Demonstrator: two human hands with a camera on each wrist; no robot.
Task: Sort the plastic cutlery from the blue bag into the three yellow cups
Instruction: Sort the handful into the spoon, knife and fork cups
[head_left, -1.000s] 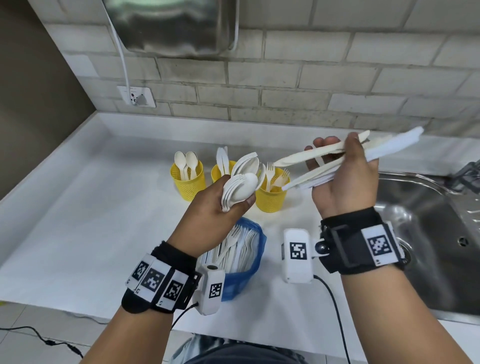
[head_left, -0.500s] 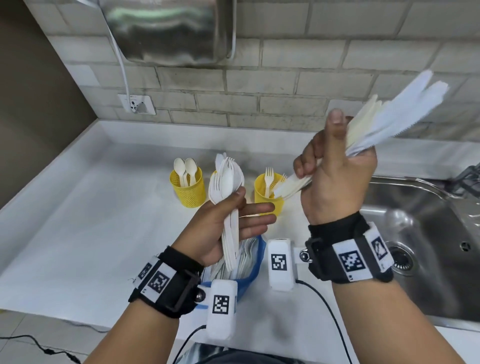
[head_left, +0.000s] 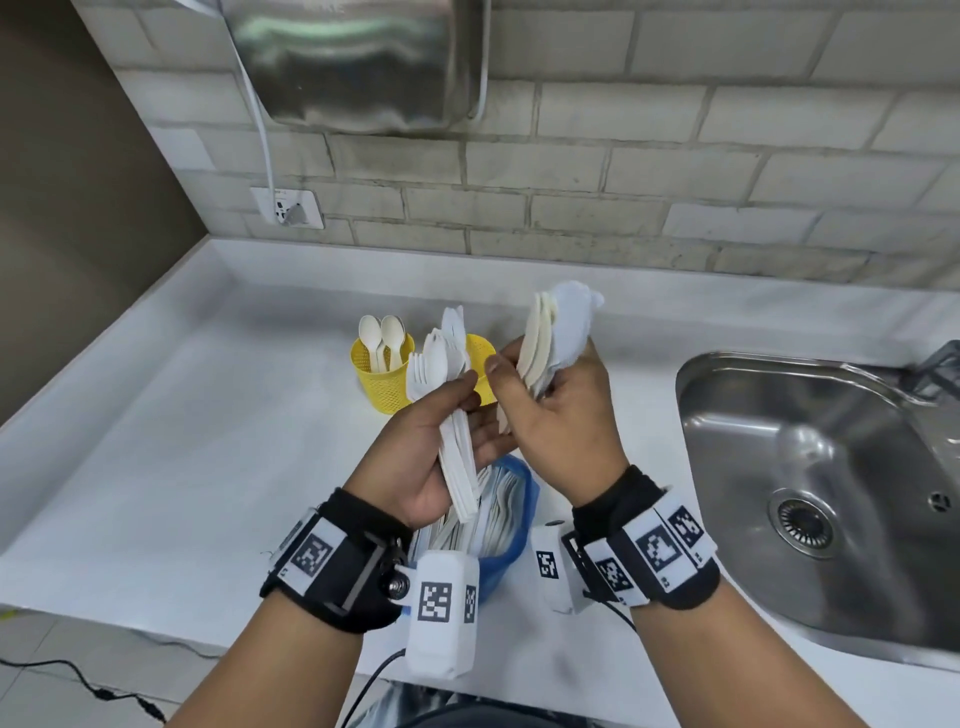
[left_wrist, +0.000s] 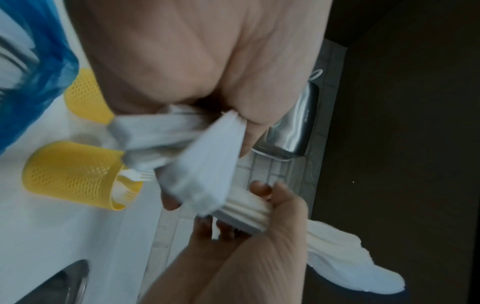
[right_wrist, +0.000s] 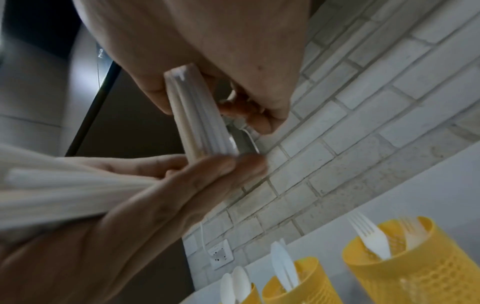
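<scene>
I see left hand (head_left: 441, 447) gripping mixed fork-spoon bundle (head_left: 447, 415), long axis upright. Right hand (head_left: 556, 415) clutching knife bundle (head_left: 550, 332), blades up, touching left fingertips. Yellow cups (head_left: 382, 371) just beyond hands; blue bag (head_left: 511, 535) beneath wrists.
</scene>
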